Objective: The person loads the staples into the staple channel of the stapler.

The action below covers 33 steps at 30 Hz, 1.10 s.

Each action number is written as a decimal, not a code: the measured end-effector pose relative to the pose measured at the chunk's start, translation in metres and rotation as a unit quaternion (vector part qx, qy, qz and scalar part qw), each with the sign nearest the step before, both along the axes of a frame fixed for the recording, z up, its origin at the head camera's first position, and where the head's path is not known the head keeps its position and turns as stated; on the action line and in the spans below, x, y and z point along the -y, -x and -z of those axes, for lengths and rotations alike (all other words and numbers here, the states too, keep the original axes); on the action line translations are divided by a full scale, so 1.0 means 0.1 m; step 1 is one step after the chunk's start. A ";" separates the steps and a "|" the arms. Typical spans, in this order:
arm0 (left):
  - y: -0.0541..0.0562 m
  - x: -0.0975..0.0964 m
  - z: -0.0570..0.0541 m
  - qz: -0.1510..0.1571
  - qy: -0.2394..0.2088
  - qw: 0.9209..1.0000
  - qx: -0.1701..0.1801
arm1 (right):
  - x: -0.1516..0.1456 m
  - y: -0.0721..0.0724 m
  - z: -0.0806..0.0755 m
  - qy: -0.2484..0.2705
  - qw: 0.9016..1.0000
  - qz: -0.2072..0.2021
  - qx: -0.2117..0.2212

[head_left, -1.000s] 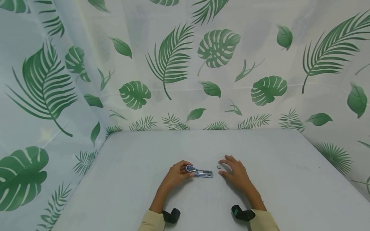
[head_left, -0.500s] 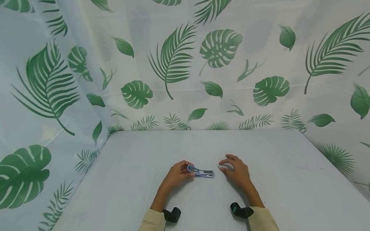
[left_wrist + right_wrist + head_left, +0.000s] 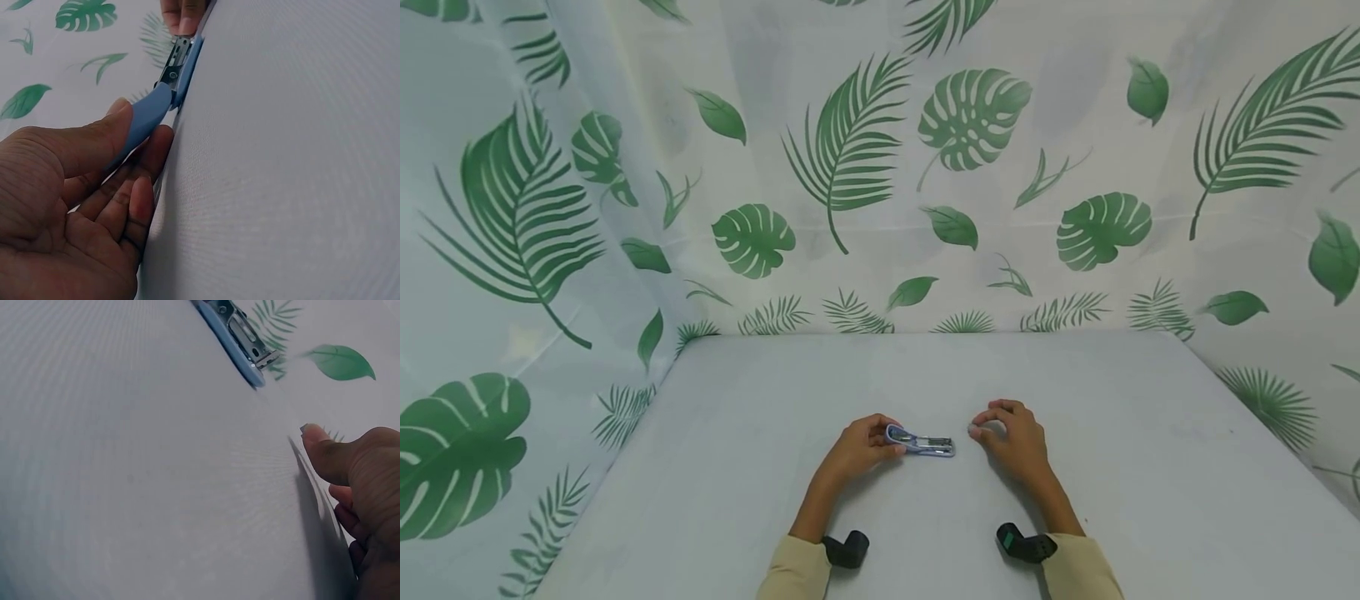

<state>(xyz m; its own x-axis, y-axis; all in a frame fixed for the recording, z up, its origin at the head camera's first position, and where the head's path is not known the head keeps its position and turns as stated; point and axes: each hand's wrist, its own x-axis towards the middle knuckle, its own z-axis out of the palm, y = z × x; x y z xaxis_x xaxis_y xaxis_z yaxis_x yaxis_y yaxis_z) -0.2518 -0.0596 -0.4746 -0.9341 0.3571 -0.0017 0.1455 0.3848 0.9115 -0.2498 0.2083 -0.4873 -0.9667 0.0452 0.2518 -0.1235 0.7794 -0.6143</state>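
Note:
A light-blue stapler [image 3: 923, 443] lies close over the white table, its metal magazine exposed and its front end toward the right. My left hand [image 3: 75, 187] holds its rear end between thumb and fingers. A short gap separates the stapler's front from my right hand [image 3: 1017, 437]. Thumb and index finger of that hand pinch a small grey piece [image 3: 304, 429], which looks like a short strip of staples; most of it is hidden by the fingertips. The other right fingers are loosely curled near the tabletop.
The white tabletop [image 3: 760, 400] runs back to a curtain [image 3: 865, 250] printed with green leaves, which also hangs along the left and right sides. Dark wrist devices [image 3: 846, 550] sit at both cuffs.
The right thumb and index finger have closed on the small grey piece that lay on the table between them. The left hand and stapler have stayed nearly in place.

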 end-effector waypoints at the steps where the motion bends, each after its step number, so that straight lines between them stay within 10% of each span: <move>1: 0.00 0.00 0.00 -0.001 0.001 1.000 -0.001 | 0.00 0.00 -0.01 0.005 1.000 0.000 0.002; 16: -0.01 -0.02 -0.03 -0.009 0.000 1.000 0.006 | 0.15 -0.11 -0.04 0.177 0.980 -0.090 0.017; 33: -0.04 -0.03 -0.01 -0.008 0.008 1.000 -0.008 | 0.47 -0.18 -0.07 0.106 0.988 -0.113 -0.018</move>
